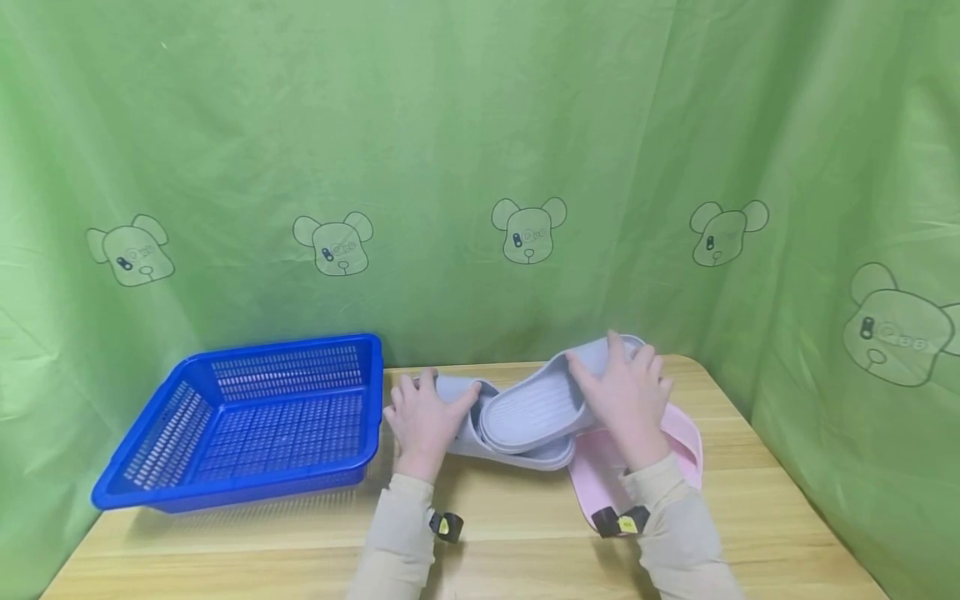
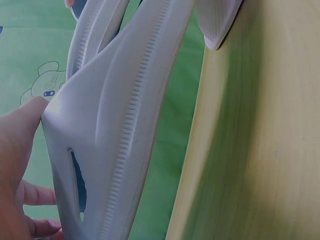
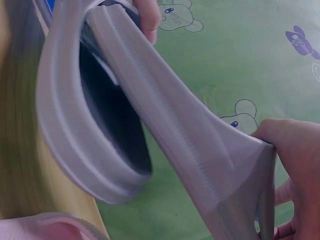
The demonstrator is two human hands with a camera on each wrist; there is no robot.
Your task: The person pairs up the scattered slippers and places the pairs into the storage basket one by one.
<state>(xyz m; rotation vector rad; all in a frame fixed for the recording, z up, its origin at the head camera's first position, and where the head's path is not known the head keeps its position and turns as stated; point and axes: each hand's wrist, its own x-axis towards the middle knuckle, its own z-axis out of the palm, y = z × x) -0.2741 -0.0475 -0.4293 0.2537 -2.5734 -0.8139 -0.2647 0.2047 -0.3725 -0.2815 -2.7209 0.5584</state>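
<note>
Two light grey slippers are in my hands, toes pointing apart and heel ends overlapping. My left hand (image 1: 423,421) grips the left grey slipper (image 1: 517,457) by its upper, thumb near the foot opening. In the left wrist view this slipper (image 2: 105,120) shows a slot in its upper and a ribbed side. My right hand (image 1: 628,400) holds the right grey slipper (image 1: 532,408) round its upper, its heel end lying over the left one's footbed. Both slippers show tilted and raised off the table in the wrist views. Pink footwear (image 1: 596,479) lies beneath my right forearm, partly hidden.
A blue perforated plastic basket (image 1: 232,487) stands at the left of the wooden table (image 1: 510,542), close to my left hand. Behind and on both sides hangs a green curtain (image 1: 442,125) with bear-face prints. A dark wrist strap (image 1: 447,527) is on my left sleeve.
</note>
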